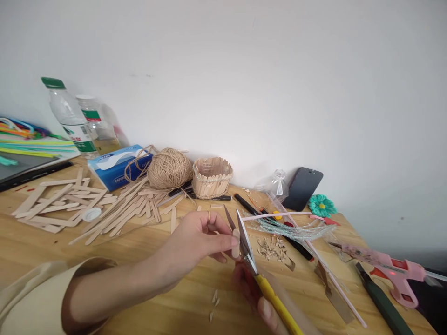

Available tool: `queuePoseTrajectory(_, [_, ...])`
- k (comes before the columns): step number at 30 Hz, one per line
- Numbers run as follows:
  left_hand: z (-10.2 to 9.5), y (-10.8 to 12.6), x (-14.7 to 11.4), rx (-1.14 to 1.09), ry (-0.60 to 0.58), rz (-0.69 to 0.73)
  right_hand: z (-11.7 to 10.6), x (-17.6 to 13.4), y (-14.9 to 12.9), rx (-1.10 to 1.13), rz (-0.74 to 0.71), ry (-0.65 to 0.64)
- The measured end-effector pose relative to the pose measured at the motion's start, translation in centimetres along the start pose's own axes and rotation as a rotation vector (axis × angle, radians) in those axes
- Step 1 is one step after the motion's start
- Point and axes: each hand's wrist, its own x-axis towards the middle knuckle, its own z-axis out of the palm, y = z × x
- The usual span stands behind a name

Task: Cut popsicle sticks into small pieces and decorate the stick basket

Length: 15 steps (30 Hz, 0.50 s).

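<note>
My left hand (200, 237) pinches a short piece of wooden craft stick (235, 243) upright between thumb and fingers. In my right hand (256, 298) is a pair of scissors (254, 263) with yellow handles, its blades parted and pointing up and away. The stick piece is right at the blades; whether they touch it I cannot tell. Part of my right hand is hidden behind the scissors. Small wood chips (214, 300) lie on the wooden table (150, 298) below my hands, and a larger heap of shavings (272, 249) lies to the right.
Loose craft sticks (63, 204) spread over the left side. Behind stand a twine ball (170, 167), a small stick basket (212, 179), a tissue pack (118, 167) and bottles (71, 121). At right are a phone (303, 188), a pink glue gun (387, 270) and a dark-green-handled tool (384, 300).
</note>
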Motion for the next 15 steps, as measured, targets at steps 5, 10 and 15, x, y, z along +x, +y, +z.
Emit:
queuePoseTrajectory(5, [-0.01,-0.04,0.03,-0.009,-0.021,-0.01,0.12,-0.04,0.14,-0.001,0.009,0.005])
queuePoseTrajectory(10, [-0.02,-0.12,0.06,0.004,-0.017,-0.007,0.2,-0.27,0.38,-0.016,0.024,0.022])
queuePoseTrajectory(15, [-0.06,-0.13,0.09,0.009,-0.023,-0.008,0.05,-0.35,0.66,-0.03,0.028,0.001])
